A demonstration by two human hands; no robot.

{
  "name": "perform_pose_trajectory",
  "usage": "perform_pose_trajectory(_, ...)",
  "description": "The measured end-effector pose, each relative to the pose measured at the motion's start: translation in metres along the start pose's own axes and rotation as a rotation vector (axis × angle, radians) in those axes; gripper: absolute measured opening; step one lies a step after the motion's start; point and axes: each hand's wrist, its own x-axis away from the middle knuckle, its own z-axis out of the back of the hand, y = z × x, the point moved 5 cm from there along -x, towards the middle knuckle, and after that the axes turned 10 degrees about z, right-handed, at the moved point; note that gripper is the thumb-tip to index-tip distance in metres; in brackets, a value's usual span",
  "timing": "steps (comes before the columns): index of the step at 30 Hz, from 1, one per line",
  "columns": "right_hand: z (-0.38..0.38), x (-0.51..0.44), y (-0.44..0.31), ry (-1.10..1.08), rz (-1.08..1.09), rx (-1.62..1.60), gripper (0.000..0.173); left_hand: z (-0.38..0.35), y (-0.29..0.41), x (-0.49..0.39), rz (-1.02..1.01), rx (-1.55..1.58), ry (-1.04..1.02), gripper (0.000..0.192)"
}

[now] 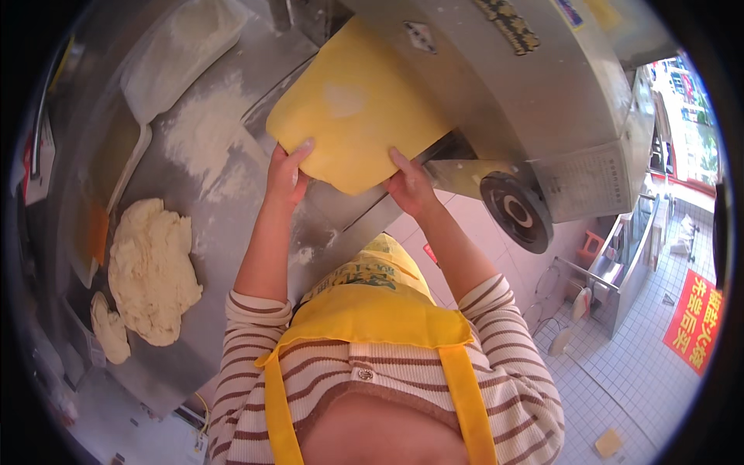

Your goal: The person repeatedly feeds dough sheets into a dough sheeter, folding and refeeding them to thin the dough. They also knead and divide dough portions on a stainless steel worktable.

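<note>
A wide sheet of yellow dough (354, 133) stretches from the metal machine (494, 75) towards me, with a pale floury patch on top. My left hand (289, 172) grips its near left edge, thumb above and fingers beneath. At the near right edge, my right hand (408, 179) holds it in the same way. The dough's far end lies in the machine's shadow, and how it meets the machine cannot be made out. A large lump of pale dough (152, 270) rests on the steel worktop (226, 256) to the left, beside a smaller piece (110, 328).
Loose flour (203, 131) is spread left of the sheet. A flour-dusted white container (180, 52) stands at the upper left. A round black handwheel (516, 211) juts from the machine at the right. Beyond it, a metal rack (625, 273) stands on the tiled floor.
</note>
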Motion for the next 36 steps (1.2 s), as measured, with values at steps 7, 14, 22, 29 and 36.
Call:
perform_pose_trajectory(7,-0.013,0.034,0.032,-0.024,-0.105,0.232,0.036,0.037,0.01,0.039,-0.017,-0.062,-0.006,0.041)
perform_pose_trajectory(14,-0.026,0.066,0.067,-0.047,-0.207,0.374,0.029,0.079,0.011,0.074,-0.002,-0.079,0.071,0.043)
perform_pose_trajectory(22,-0.033,0.096,0.108,-0.084,-0.433,0.51,0.027,0.135,0.022,0.122,-0.024,-0.27,0.158,0.041)
perform_pose_trajectory(29,-0.054,0.115,0.12,-0.18,-0.6,0.334,0.032,0.109,0.068,0.143,-0.029,-0.588,0.167,0.04)
perform_pose_trajectory(36,-0.031,0.069,0.022,-0.169,-0.173,-0.444,0.049,-0.003,0.064,0.045,-0.104,-0.414,0.053,0.042)
